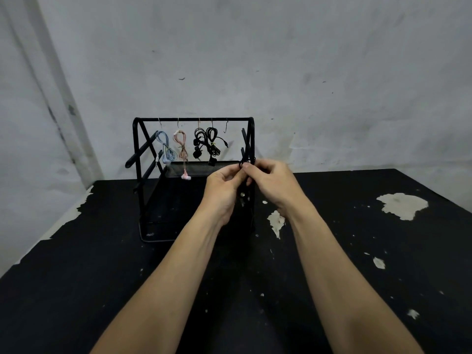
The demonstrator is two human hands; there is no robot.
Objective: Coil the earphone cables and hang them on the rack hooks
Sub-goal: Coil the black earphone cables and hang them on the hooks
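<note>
Now both hands, left hand (224, 183) & right hand (268, 178), pinch the black earphone cable (244, 166), fingers clamped on it — loosen grip & the coil could spring apart before reaching the empty hook (225, 127).

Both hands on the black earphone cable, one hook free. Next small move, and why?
Probably finish binding the coil, then lift it to the empty hook. The left hand and right hand both pinch the black earphone cable in front of the rack, part of it hanging below. Four coils already hang; only the rightmost hook is bare.
</note>
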